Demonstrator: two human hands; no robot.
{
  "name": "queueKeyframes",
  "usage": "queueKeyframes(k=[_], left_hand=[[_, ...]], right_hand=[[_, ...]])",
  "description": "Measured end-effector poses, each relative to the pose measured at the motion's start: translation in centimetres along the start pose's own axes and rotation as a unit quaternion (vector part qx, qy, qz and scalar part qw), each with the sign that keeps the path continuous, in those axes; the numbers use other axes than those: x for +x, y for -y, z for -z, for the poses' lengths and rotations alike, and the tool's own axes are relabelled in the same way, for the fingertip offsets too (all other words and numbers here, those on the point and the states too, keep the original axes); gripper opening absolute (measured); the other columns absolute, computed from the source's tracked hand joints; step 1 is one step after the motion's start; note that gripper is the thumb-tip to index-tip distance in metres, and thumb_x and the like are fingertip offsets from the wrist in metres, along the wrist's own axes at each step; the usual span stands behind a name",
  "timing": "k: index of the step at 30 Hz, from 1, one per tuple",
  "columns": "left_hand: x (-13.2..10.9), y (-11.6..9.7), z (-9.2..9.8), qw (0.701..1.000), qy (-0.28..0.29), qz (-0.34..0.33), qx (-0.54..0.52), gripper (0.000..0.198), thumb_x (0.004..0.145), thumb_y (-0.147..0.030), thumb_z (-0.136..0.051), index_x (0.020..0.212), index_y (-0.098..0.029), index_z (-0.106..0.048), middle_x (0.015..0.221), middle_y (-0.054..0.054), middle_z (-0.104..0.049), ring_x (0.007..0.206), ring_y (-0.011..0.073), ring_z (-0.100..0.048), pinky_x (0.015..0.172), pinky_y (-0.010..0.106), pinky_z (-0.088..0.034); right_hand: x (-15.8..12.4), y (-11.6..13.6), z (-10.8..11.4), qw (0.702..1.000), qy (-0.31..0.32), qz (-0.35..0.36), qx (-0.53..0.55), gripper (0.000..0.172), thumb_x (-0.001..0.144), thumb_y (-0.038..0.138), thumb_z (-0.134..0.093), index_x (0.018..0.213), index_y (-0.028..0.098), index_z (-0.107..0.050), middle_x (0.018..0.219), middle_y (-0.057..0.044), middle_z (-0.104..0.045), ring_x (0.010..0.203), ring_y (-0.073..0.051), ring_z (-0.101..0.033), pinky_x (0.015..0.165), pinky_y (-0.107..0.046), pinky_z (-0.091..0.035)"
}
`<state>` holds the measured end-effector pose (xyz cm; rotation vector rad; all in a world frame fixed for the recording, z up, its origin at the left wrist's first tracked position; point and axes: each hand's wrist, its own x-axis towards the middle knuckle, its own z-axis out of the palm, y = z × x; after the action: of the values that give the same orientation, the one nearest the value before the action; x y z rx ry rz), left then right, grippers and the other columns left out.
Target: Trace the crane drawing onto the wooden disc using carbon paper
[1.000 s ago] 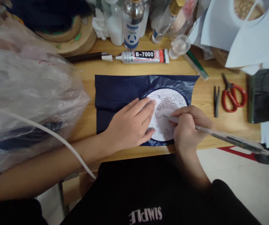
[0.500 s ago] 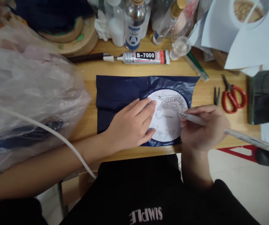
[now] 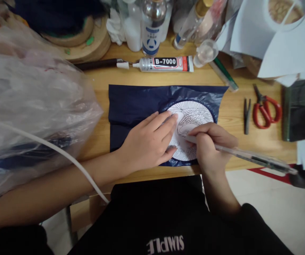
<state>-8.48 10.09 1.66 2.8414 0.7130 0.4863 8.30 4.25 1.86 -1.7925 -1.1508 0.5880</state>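
A round white paper [image 3: 192,109] printed with a crane and waves lies on a dark blue sheet [image 3: 133,102], which looks like transfer paper. Flat on the paper's left part rests my left hand [image 3: 152,140], fingers stretched out, holding nothing. My right hand [image 3: 212,145] is closed around a clear-barrelled pen [image 3: 256,159]. The pen's tip is at the middle of the drawing, near the crane's head and beak, which my fingers partly cover. Whether the tip touches the paper I cannot tell.
Behind the sheet lie a B-7000 glue tube [image 3: 165,64] and a green-and-clear stick [image 3: 225,76], with several bottles [image 3: 151,32] beyond. To the right are tweezers [image 3: 247,117], red-handled cutters [image 3: 265,109] and a dark box-like object [image 3: 298,109]. A plastic bag [image 3: 35,106] and white cable [image 3: 48,143] occupy the left.
My right hand has moved left with the pen, from the paper's right edge to its middle. The left hand and the paper have stayed in place.
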Motion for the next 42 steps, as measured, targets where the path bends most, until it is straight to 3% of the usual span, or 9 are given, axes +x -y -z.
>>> queueKeyframes(k=[35, 42], left_hand=[[0.04, 0.01, 0.00, 1.000, -0.005, 0.003, -0.003, 0.048, 0.089, -0.034, -0.057, 0.121, 0.002, -0.059, 0.132, 0.016, -0.060, 0.124, 0.0279, -0.054, 0.104, 0.039, -0.046], [0.14, 0.02, 0.02, 1.000, -0.008, 0.002, 0.004, 0.047, 0.090, -0.035, -0.056, 0.120, 0.002, -0.060, 0.131, 0.016, -0.061, 0.122, 0.0280, -0.055, 0.104, 0.039, -0.047]], right_hand=[[-0.30, -0.30, 0.14, 0.999, -0.030, -0.013, -0.032, 0.018, 0.069, 0.012, -0.049, 0.062, 0.018, -0.065, 0.052, 0.004, -0.059, 0.046, -0.011, -0.056, 0.042, -0.023, -0.043], [-0.25, 0.01, 0.13, 0.998, -0.037, 0.032, -0.047, 0.020, 0.068, 0.009, -0.049, 0.058, 0.019, -0.063, 0.049, 0.005, -0.057, 0.043, -0.009, -0.051, 0.040, -0.022, -0.039]])
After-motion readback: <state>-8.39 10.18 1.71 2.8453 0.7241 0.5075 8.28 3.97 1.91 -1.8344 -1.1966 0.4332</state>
